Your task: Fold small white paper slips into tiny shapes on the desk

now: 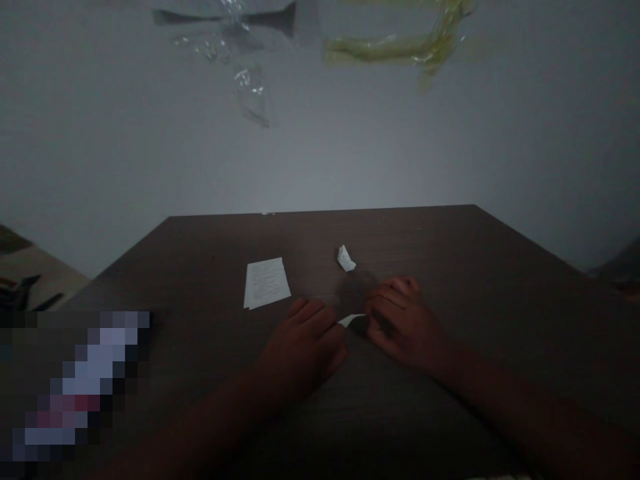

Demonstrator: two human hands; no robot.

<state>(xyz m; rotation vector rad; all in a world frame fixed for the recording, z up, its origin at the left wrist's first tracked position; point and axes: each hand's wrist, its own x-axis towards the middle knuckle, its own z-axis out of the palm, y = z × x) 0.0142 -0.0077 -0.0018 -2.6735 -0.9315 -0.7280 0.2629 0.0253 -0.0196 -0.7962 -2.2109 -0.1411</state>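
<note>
Where the grip lies: a small white paper piece [349,319] is held over the dark brown wood-grained table [425,253], apparently steadied at both ends.
Left hand [307,340]: its left end is grasped by curled fingers.
Right hand [397,320]: its right end is grasped; exact fingertip contact cannot be told.
White rectangular printed sheets [269,283]: laid overlapping, seemingly within reach.
Crumpled white paper scrap [345,259]: set beyond, likely for clearance.

White paper [349,319] — small, bent, partly hidden — spans between left hand [311,341] and right hand [401,321].
</note>
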